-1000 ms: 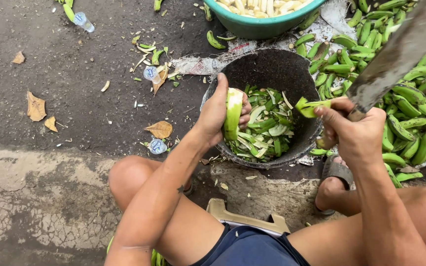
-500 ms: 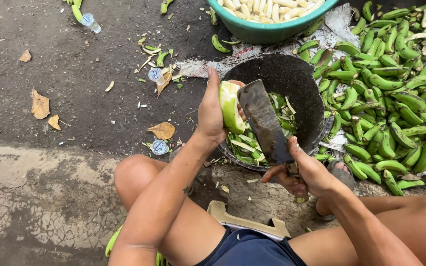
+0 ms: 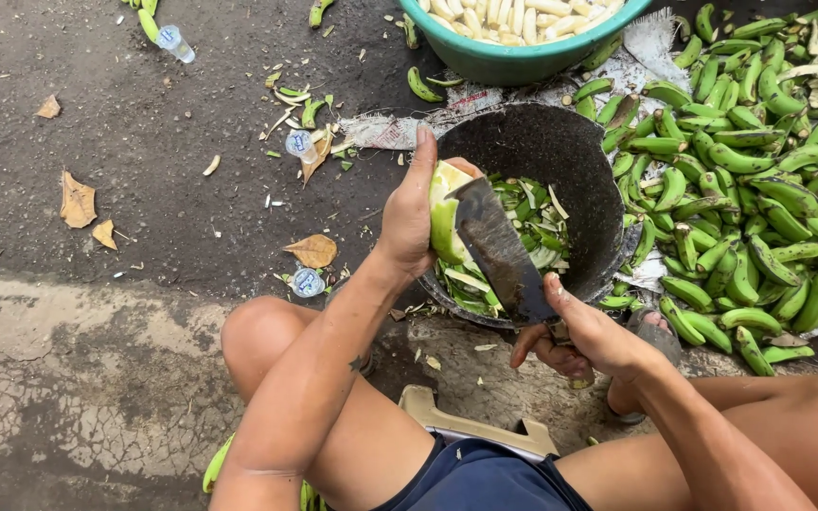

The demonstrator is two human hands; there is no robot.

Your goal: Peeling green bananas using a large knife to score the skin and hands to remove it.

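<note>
Dry leaves (image 3: 78, 201) and a small plastic cup (image 3: 307, 282) lie on the dark ground at the left. The left hand (image 3: 411, 210) has its fingers wrapped round a half-peeled green banana (image 3: 443, 220), holding it upright over the black basin (image 3: 560, 151) of peelings. The broad knife blade (image 3: 498, 248) lies against the banana's pale cut face. The right hand (image 3: 591, 333) is closed tight on the knife's handle, just beside the basin's near rim. Above, a teal bowl (image 3: 513, 59) holds peeled bananas; a heap of green bananas (image 3: 759, 208) fills the right.
</note>
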